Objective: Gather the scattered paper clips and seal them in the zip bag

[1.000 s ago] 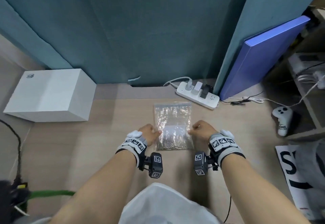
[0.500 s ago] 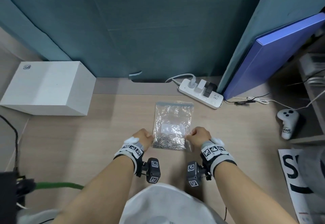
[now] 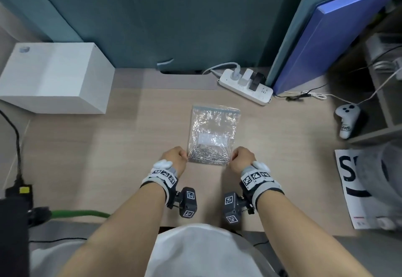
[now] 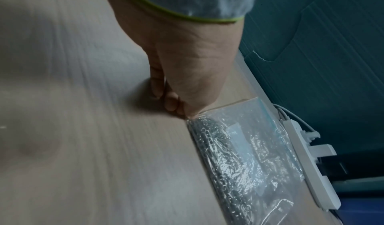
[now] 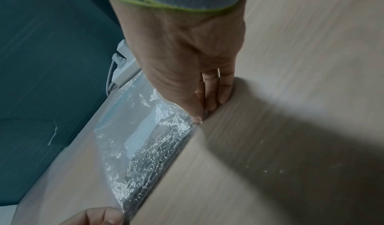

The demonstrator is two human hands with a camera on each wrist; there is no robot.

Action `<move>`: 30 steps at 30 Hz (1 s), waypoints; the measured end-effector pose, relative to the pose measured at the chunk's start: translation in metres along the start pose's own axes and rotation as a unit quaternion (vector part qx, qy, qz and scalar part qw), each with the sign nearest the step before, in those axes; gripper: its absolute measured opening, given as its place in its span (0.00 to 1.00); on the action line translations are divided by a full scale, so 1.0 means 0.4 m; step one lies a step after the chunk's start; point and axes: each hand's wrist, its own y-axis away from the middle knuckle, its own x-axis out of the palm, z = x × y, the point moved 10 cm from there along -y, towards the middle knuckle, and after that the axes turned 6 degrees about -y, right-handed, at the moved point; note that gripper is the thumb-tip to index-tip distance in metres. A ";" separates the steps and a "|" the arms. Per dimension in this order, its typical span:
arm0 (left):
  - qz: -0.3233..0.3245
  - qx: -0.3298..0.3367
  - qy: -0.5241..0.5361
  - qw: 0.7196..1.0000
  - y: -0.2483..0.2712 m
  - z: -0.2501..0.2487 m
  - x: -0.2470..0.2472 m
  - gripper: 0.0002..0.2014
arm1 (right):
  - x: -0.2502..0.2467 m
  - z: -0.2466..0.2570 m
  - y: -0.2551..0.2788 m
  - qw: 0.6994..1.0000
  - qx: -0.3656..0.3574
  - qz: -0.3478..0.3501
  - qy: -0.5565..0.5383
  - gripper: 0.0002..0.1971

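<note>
A clear zip bag (image 3: 214,133) lies flat on the wooden desk, its blue zip strip at the far end. Silver paper clips (image 3: 207,157) are heaped inside along its near edge. My left hand (image 3: 175,159) pinches the bag's near left corner, with curled fingers resting on the desk. My right hand (image 3: 242,157) pinches the near right corner. The left wrist view shows my left hand (image 4: 187,87) at the corner of the bag (image 4: 255,149). In the right wrist view my right hand (image 5: 193,67) pinches the edge of the bag (image 5: 145,139), and the clips (image 5: 149,166) lie against that edge.
A white box (image 3: 54,76) stands at the back left. A white power strip (image 3: 245,86) with plugs lies behind the bag, beside a leaning blue board (image 3: 335,35). A white controller (image 3: 348,120) and a printed sheet (image 3: 356,187) are at the right. A green cable (image 3: 80,213) runs along the near left.
Both hands have drawn back along the bag's sides toward its near corners. The clips now lie bunched at the near edge.
</note>
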 end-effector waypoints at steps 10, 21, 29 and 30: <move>0.007 0.010 -0.051 0.999 0.021 0.028 0.019 0.06 | 0.006 -0.031 0.026 0.999 -0.009 -0.032 -0.019 0.09; 0.084 0.020 -0.124 0.988 0.025 0.043 0.013 0.08 | 0.010 -0.026 0.088 0.998 0.034 -0.059 -0.007 0.12; 0.002 0.090 -0.098 0.991 0.072 -0.048 -0.192 0.18 | -0.122 0.159 0.184 0.992 -0.056 -0.116 -0.014 0.16; -0.012 0.109 -0.074 0.991 0.083 -0.070 -0.228 0.19 | -0.144 0.195 0.205 0.989 -0.080 -0.121 -0.027 0.15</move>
